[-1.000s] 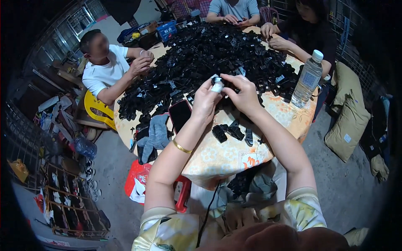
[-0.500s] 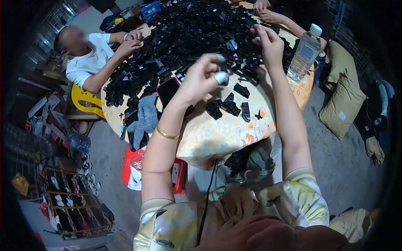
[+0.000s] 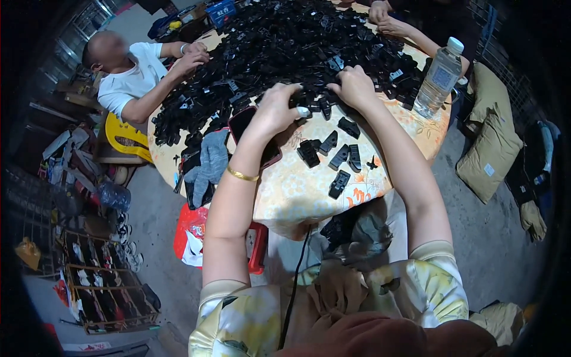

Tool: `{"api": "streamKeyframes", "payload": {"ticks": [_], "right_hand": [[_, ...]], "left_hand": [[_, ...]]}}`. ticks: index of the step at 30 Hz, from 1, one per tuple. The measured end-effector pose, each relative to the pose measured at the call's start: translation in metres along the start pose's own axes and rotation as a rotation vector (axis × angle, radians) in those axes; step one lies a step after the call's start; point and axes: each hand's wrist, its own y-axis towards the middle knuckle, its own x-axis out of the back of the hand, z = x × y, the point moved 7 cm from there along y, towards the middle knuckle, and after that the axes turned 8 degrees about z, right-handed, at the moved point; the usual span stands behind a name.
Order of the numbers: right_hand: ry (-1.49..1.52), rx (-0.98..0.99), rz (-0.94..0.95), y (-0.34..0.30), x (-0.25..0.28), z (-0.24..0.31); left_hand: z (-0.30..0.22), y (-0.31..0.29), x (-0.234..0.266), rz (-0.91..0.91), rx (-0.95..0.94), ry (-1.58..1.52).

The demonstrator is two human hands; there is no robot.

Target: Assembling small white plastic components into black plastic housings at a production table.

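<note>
A broad heap of small black plastic clip-like parts [image 3: 273, 41] covers the far half of the round table. At its near edge is my left hand [image 3: 276, 113], white wrapping on its thumb tip, the thumb and fingers apart beside a few black parts. My right hand [image 3: 358, 92] rests at the same edge, a little to the right, thumb apart from its bent fingers; the fingertips are partly hidden against the dark parts. Several separate black parts lie between my forearms, one black part [image 3: 339, 184] closest to the table's front edge.
A phone [image 3: 241, 124] and a grey glove [image 3: 213, 157] lie by my left forearm. Right of my right arm stands a water bottle [image 3: 439, 80]. A person in white [image 3: 140, 74] works at the left, another person's hands [image 3: 389, 24] at the far right. A red stool [image 3: 257, 250] is below.
Both hands have come down to the heap's edge, the right moving left and nearer. The black part at my left fingers is no longer there; another part now lies near the front edge.
</note>
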Motion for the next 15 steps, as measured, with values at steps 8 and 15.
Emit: {"api": "streamKeyframes", "payload": {"ticks": [8,15], "right_hand": [[-0.135,-0.025,-0.068,-0.001,0.001,0.007],[-0.202,0.051,-0.136,0.002,0.0,0.01]], "left_hand": [[-0.008,0.005,-0.02,0.012,-0.105,0.011],[0.009,0.006,-0.008,-0.151,-0.011,-0.362]]}}
